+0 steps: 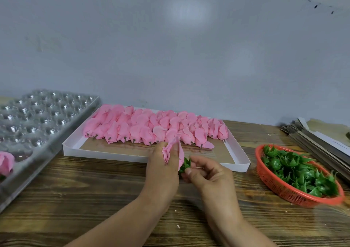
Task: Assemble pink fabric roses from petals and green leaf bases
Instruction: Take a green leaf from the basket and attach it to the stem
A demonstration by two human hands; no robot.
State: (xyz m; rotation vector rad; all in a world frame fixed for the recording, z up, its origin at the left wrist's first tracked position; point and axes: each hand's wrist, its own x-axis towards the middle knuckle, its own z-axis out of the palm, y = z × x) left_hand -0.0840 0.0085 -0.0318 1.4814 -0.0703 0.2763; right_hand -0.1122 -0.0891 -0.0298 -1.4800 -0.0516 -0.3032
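Just in front of the white tray, my left hand grips the pink bud while my right hand pinches the green base; pushing crooked could crumple petals.

Pink rose against green leaf base

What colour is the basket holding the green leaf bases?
The basket is orange-red, with green leaf bases inside; the head view shows it.

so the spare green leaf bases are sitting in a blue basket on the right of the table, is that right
Not quite: the basket holding the spare green leaf bases is red-orange, not blue. The head view shows it on the right of the table, as you said.
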